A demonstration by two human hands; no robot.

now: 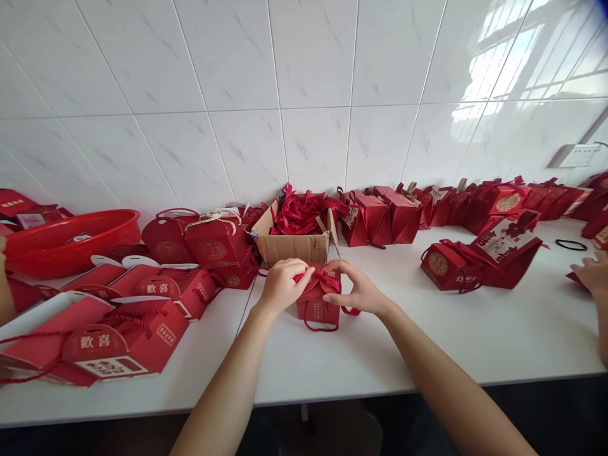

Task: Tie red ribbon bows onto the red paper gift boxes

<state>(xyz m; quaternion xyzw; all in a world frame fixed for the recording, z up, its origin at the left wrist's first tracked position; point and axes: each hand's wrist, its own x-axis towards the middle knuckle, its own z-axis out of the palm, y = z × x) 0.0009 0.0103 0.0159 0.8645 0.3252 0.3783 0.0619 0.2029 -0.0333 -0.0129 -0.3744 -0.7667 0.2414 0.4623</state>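
A small red gift box (pixel 317 306) stands upright on the white table (pixel 475 335), just in front of a cardboard box (pixel 294 247). A red ribbon (pixel 327 280) crosses its top, and loose ends hang down its front. My left hand (pixel 281 285) pinches the ribbon at the top left of the box, fingers closed. My right hand (pixel 358 290) curls over the top right of the box and grips the ribbon there.
The cardboard box holds a heap of red ribbons (pixel 301 212). Finished red gift boxes (pixel 394 215) line the tiled wall; more red boxes (pixel 128 329) lie at the left beside a red basin (pixel 66 237). Another person's hand (pixel 591 275) rests at the right edge near a black hair band (pixel 571 244).
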